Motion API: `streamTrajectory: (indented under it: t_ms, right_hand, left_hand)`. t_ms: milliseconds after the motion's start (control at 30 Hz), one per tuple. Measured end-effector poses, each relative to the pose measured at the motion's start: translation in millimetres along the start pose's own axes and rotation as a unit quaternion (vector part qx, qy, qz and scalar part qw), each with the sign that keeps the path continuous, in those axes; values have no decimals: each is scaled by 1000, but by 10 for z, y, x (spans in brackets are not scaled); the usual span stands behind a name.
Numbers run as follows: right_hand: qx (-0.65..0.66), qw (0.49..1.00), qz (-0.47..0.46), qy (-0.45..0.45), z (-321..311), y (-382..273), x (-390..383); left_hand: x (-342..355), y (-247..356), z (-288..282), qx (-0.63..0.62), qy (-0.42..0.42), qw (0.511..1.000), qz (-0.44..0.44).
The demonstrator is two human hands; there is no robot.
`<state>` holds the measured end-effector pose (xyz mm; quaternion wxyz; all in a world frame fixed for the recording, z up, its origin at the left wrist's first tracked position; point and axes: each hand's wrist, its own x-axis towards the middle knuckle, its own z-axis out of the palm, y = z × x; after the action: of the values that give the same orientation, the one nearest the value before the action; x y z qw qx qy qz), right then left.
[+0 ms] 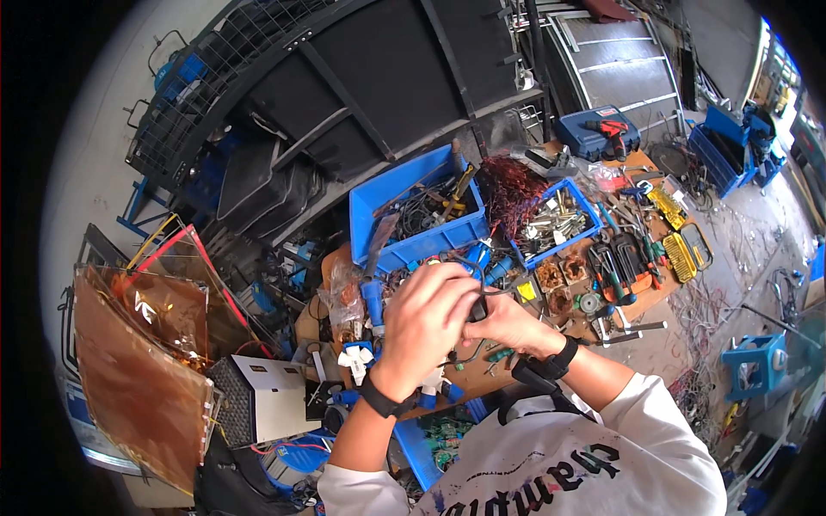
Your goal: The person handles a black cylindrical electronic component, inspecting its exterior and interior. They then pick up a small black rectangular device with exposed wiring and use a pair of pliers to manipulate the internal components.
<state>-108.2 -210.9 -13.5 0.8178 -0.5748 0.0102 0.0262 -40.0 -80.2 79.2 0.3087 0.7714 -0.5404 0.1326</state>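
Black cable point(479, 308), right there between our two hands, held up over the near edge of the surface point(471, 378)! Our right hand point(509, 325) has its grip closed on it, thumb and finger pinching; our left hand point(423, 318) curls in from the other side, the inside of its grip hidden, so we cannot tell what it holds. Two hands on one small piece, probably to keep it steady.

Out toward the far edge: one large blue crate point(430, 243) and one smaller blue tray point(564, 244), their walls likely keeping the contents from scattering, with one dark red tangle point(509, 193) between them. At the far right corner, one drill point(613, 131) lies on one blue case point(578, 133), perhaps parked clear of the clutter.
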Motion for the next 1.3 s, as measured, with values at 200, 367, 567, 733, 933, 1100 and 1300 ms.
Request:
streamTrajectory:
  t_ms: [200,367,567,733,933,1100,1300]
  right_hand:
    - [-142,990,-3,-25,25,93,-17]
    - [-124,992,-7,-26,2,139,-106]
    - [-56,997,40,-29,-125,175,-192]
    - [-55,998,12,-22,-168,65,-287]
    - [-101,992,-60,-38,-220,1,-340]
    - [-141,988,-57,-40,-307,83,-416]
    - [-101,990,-99,-26,-259,112,-386]
  left_hand:
    - [121,29,171,90,-181,978,-44]
    - [80,-19,277,19,-164,985,-41]
    - [53,-133,351,-190,26,950,-246]
    - [56,-360,219,-545,182,730,-369]
    - [-207,-871,224,-700,289,534,-375]
    - [-371,-1273,-14,-938,166,151,-263]
    - [-445,-1354,148,-894,244,211,-310]
